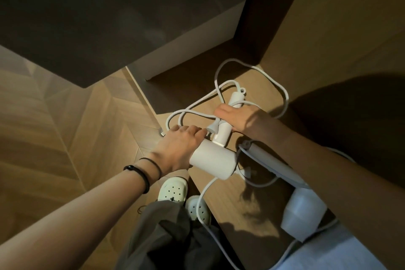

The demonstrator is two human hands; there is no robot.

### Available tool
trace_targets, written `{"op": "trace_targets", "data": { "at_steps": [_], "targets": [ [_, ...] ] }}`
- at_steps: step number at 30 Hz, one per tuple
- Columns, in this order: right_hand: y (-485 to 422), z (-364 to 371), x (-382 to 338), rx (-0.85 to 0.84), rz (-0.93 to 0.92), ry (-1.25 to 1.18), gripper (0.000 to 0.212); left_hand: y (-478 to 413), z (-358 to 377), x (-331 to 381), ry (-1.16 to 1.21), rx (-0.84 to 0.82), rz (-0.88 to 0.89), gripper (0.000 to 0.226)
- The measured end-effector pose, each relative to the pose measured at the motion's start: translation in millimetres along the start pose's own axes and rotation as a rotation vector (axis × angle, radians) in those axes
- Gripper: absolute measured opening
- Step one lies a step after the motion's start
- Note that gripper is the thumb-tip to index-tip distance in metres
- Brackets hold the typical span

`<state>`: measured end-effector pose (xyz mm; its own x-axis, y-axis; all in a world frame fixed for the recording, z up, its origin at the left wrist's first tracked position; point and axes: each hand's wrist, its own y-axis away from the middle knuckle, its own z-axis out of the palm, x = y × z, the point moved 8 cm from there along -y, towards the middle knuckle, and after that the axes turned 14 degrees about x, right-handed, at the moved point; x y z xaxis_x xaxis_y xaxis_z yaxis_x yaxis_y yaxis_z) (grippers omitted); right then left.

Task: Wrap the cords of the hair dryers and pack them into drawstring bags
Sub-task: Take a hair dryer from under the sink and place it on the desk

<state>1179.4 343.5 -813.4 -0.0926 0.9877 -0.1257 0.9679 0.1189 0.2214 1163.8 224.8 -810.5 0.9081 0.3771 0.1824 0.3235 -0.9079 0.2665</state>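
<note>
Gripping the hair dryer (213, 160) by its handle, the right hand (235, 119) is steadying it; the left hand (182, 138) is pinching the cord (236, 60), whose loose loops could be tangling.

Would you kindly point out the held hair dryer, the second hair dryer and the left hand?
held hair dryer (213, 161), head view, barrel.
second hair dryer (303, 217), head view, barrel.
left hand (179, 148), head view, back of hand.
</note>
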Motion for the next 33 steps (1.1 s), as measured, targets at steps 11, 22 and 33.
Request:
{"op": "trace_targets", "data": {
  "at_steps": [11,22,33],
  "targets": [
    [25.9,-143.2,-36.0,0.258,-0.067,0.067,0.052,49.4,-114.1,5.6,0.008,0.141,0.064,0.077],
    [106.3,-301.8,-107.4,0.134,-0.058,0.056,0.040,158.5,-262.7,55.5,0.080,0.368,0.106,0.072],
    [120.7,-408.8,-215.5,0.259,-0.073,0.098,0.042,271.2,-364.8,20.1,-0.026,0.548,0.154,0.055]
  ]
}}
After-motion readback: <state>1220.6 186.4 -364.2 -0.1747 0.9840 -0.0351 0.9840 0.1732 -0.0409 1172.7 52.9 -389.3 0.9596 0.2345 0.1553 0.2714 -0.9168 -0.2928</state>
